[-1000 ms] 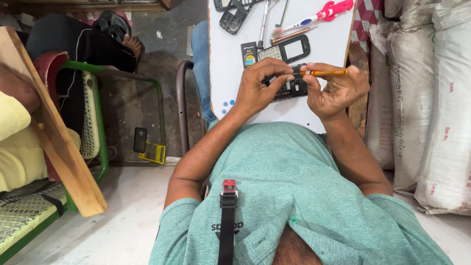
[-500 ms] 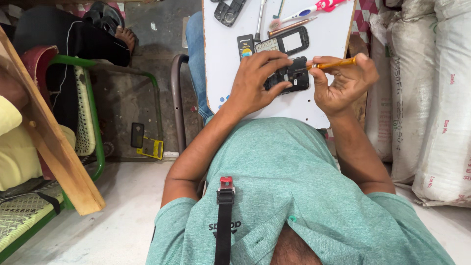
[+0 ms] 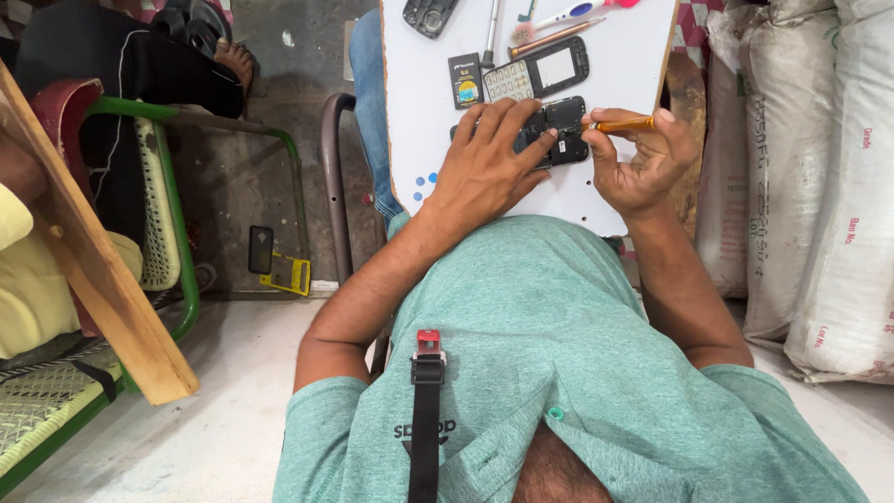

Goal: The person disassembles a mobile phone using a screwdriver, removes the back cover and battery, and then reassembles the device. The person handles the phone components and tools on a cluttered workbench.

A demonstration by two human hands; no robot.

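- While the person leans over a white board (image 3: 633,84) in the upper middle of the frame, both hands work on a black phone body (image 3: 559,126) lying flat on it.
- Left hand (image 3: 484,168): fingers spread and pressed down on the phone body's left part, pinning it to the board; not curled round it.
- Right hand (image 3: 647,163): thumb and fingers pinched tight on an orange-handled screwdriver (image 3: 626,123), held roughly level, tip pointing left and meeting the phone body's right edge.
- Just above the phone body: a keypad front panel (image 3: 540,74) with a pale screen window, and a small dark battery (image 3: 465,81) beside it to the left.
- Top edge of the board: another dark phone part (image 3: 428,14), a thin metal tool (image 3: 491,28), a second brownish driver (image 3: 554,37), a pink-and-white brush (image 3: 577,11).
- Right side of frame: stacked white sacks (image 3: 819,168).
- Left side: green-framed chair (image 3: 168,186); a slanted wooden plank (image 3: 84,251); a dark phone and a yellow object on the concrete floor (image 3: 233,186).
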